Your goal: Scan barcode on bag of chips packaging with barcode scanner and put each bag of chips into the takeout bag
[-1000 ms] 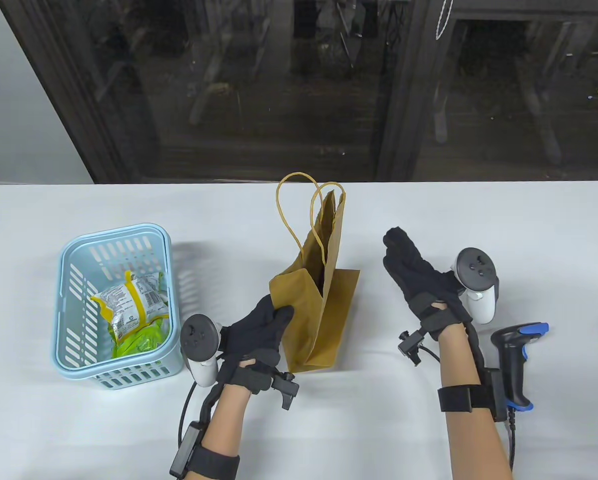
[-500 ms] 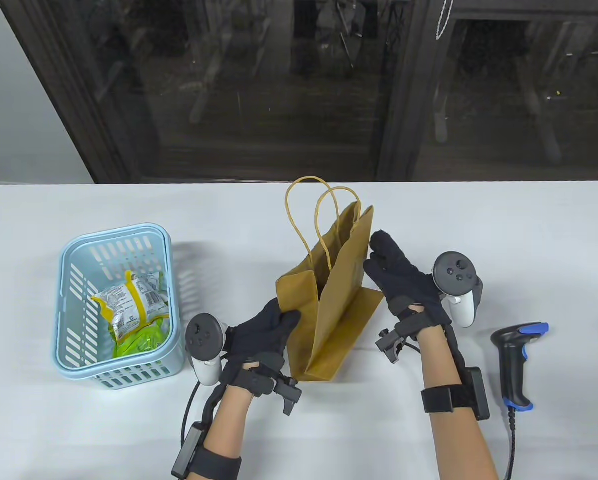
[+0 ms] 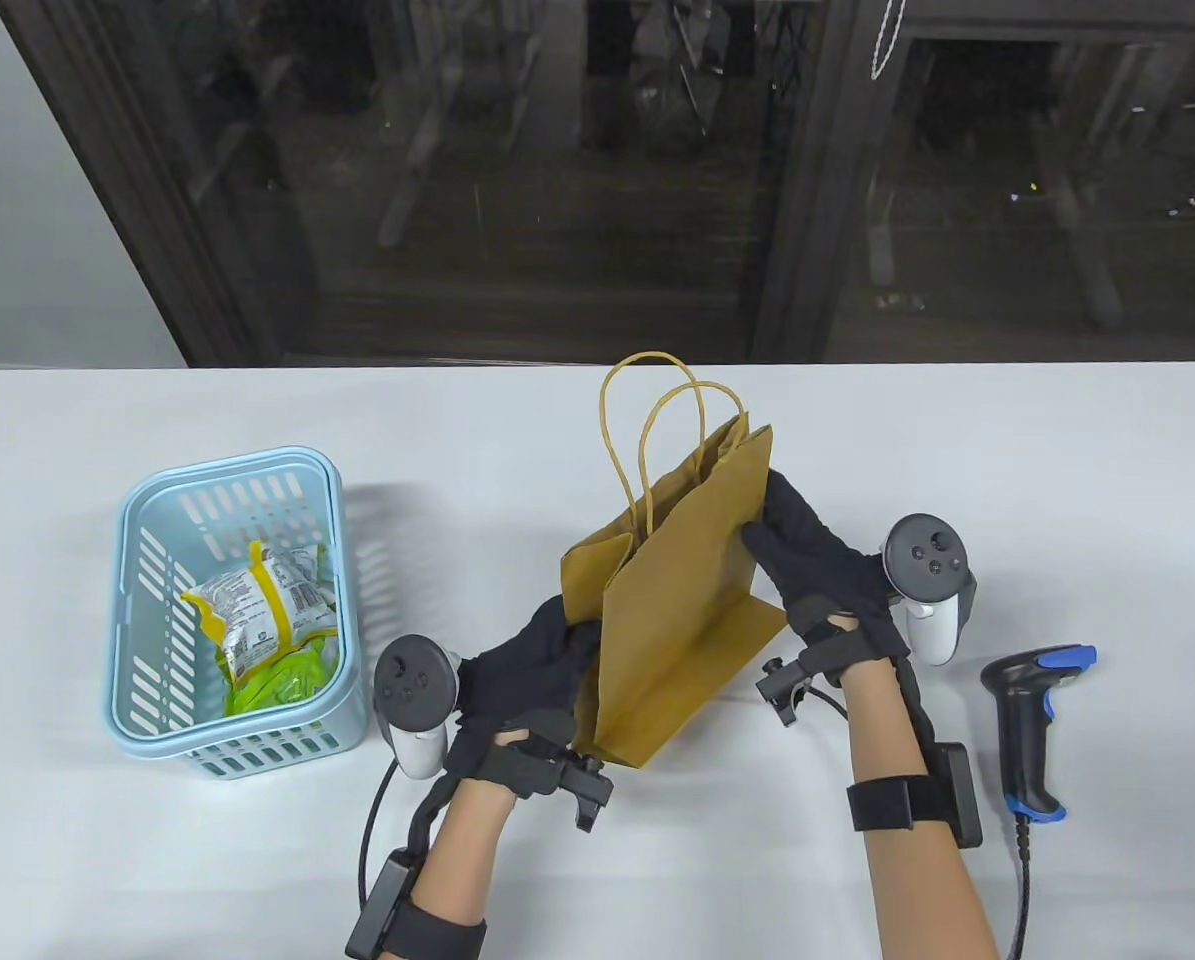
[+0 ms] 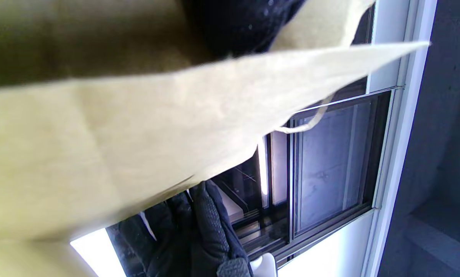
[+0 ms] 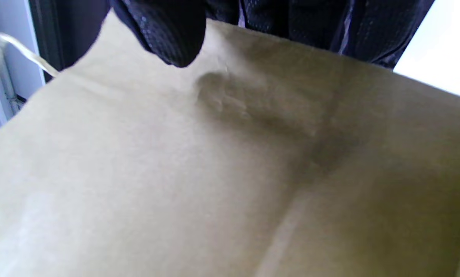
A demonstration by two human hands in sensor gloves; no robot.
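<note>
- The takeout bag (image 3: 672, 620), brown kraft paper, stands near the middle of the white table (image 3: 857, 880), between the two hands. It is still mostly flat: the broad panel faces the camera, the base fold sticks out to the right, and the mouth and twisted paper handles (image 3: 657, 430) point up and away toward the window (image 3: 597, 180).
- Its long axis runs from the near bottom corner up to the handles, tilted a little to the right in the table view.
- The left hand (image 3: 522, 670) grips the bag's near-left edge, fingers curled round the paper. In the left wrist view the paper covers most of the picture, so exactly how the fingers wrap it is hard to tell.
- The right hand (image 3: 817, 570) holds the right edge of the bag near the top. The right wrist view shows the thumb (image 5: 164, 34) pressed on the near face with the other fingers behind the panel, so it looks like a pinch on the paper.
- The bags of chips (image 3: 267, 620) lie in the light-blue basket (image 3: 157, 500) at the left of the table, well apart from the takeout bag. The top one is white and yellow with its printed back up; a green one lies under it.
- The barcode scanner (image 3: 1032, 720), black with blue trim, rests on the table to the right of the right forearm, its head pointing away from the person and its cable running off the near edge.
</note>
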